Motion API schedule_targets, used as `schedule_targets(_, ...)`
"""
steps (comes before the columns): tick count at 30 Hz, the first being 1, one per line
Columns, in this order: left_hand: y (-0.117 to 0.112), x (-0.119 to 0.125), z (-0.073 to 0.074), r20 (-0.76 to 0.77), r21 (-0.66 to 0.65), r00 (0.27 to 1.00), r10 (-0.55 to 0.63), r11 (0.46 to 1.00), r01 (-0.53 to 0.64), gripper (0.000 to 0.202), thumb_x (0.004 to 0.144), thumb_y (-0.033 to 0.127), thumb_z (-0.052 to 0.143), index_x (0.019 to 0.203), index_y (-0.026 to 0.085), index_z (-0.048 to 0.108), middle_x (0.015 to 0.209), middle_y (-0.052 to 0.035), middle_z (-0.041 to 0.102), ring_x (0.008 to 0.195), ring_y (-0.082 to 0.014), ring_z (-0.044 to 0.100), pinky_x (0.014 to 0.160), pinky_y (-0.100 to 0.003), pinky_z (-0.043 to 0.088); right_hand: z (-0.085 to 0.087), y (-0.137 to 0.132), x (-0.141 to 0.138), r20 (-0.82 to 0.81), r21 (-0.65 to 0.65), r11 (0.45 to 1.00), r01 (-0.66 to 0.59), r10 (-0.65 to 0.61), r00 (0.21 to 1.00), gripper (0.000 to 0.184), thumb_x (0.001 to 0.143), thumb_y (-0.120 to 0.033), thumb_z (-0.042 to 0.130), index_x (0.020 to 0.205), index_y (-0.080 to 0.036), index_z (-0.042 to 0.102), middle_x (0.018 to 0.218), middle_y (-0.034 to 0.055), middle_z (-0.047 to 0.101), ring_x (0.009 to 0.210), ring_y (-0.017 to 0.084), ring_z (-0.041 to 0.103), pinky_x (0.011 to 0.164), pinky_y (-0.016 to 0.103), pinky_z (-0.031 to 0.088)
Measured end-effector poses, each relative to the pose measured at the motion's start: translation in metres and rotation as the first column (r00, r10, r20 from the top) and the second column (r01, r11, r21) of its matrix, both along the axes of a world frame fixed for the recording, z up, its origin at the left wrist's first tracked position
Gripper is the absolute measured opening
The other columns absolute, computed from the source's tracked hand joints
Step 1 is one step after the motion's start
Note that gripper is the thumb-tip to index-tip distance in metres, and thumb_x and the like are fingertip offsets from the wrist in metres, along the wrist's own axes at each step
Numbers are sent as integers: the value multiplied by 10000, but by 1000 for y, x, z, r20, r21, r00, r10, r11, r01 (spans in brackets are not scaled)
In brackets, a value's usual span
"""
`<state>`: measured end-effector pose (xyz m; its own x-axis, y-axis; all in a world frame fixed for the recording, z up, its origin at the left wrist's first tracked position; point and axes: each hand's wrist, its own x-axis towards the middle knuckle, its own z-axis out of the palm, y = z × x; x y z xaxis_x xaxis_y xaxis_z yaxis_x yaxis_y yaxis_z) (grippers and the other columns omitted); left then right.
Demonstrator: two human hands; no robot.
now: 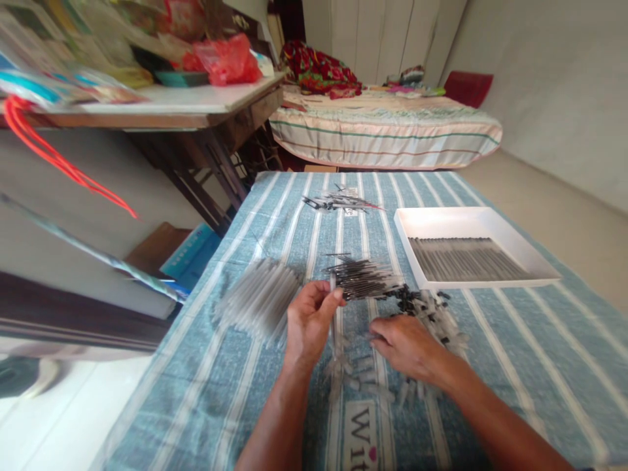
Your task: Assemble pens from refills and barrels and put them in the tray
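Observation:
My left hand is closed in a pinch on a clear pen barrel, held upright above the striped blue cloth. My right hand lies low on the cloth with fingers curled over small clear pen parts; what it grips is hidden. Just beyond the hands lies a bundle of thin dark refills. A heap of clear barrels lies to the left. Black caps mixed with clear pieces lie to the right.
A white tray holding a row of assembled pens stands at the right. Another small pile of pen parts lies farther back. A cluttered wooden table stands at the left, and a bed is behind.

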<state>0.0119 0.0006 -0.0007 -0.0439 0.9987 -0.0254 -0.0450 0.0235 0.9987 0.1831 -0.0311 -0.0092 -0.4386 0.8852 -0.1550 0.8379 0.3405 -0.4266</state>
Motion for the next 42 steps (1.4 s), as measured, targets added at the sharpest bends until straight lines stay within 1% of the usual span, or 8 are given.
schedule_targets(2, 1, 0, -1, 87, -10, 995, 45, 999, -44, 207, 701, 310, 659, 767, 153, 542, 606, 28, 629, 395, -47, 416, 386, -174, 309, -2, -4, 4, -221, -94, 995, 45, -64, 973, 104, 767, -211, 511, 670, -186, 540, 545, -33, 532, 528, 107, 493, 513, 201, 318)
schedule_targets(6, 3, 0, -1, 186, 2, 975, 118, 993, -121, 243, 654, 288, 699, 752, 151, 524, 599, 25, 630, 385, -51, 450, 378, -175, 360, -7, -14, 1, -528, -324, 939, 111, -277, 803, 88, 710, -186, 523, 663, -192, 449, 488, -87, 369, 451, 72, 370, 438, 178, 281)
schedule_targets(11, 2, 2, -1, 208, 5, 967, 144, 989, -148, 253, 635, 274, 714, 745, 154, 520, 589, 41, 604, 403, -62, 495, 388, -178, 413, -7, -20, -12, -625, -439, 886, 150, -421, 657, 117, 687, -199, 535, 651, -195, 424, 503, -91, 351, 446, 62, 347, 410, 169, 298)
schedule_targets(17, 0, 5, -3, 229, 5, 967, 115, 993, -119, 228, 646, 253, 707, 718, 158, 512, 570, 54, 593, 397, -57, 486, 386, -175, 420, -6, -20, -19, -652, -485, 859, 165, -481, 586, 127, 703, -242, 545, 693, -201, 424, 503, -90, 421, 400, 64, 427, 401, 174, 356)
schedule_targets(20, 0, 5, -2, 245, -48, 964, 108, 994, -100, 247, 629, 256, 717, 716, 157, 507, 593, 39, 616, 406, -62, 500, 399, -185, 437, -7, -22, -21, -666, -490, 854, 175, -496, 558, 137, 734, -286, 534, 721, -203, 427, 518, -82, 464, 403, 73, 465, 415, 186, 395)
schedule_targets(24, 1, 3, 1, 247, -127, 960, 130, 987, -101, 261, 608, 288, 725, 687, 148, 519, 602, 4, 647, 466, -95, 552, 413, -191, 451, -8, -24, -23, -691, -403, 887, 226, -457, 560, 159, 771, -339, 514, 732, -206, 436, 518, -70, 501, 439, 95, 519, 469, 208, 441)
schedule_targets(31, 2, 2, -2, 329, -151, 937, 119, 986, -72, 221, 607, 273, 721, 663, 148, 547, 588, 1, 659, 477, -106, 576, 433, -207, 470, -14, -26, -23, -642, -128, 919, 373, -364, 675, 162, 819, -334, 470, 729, -199, 466, 531, -36, 538, 463, 98, 528, 482, 198, 416)
schedule_targets(42, 2, 4, -5, 377, -184, 917, 132, 981, -65, 202, 617, 231, 717, 664, 147, 540, 577, -1, 657, 477, -112, 584, 433, -214, 484, -15, -23, -25, -605, -4, 917, 400, -320, 729, 126, 831, -276, 448, 728, -204, 455, 501, -41, 513, 438, 94, 490, 473, 195, 364)
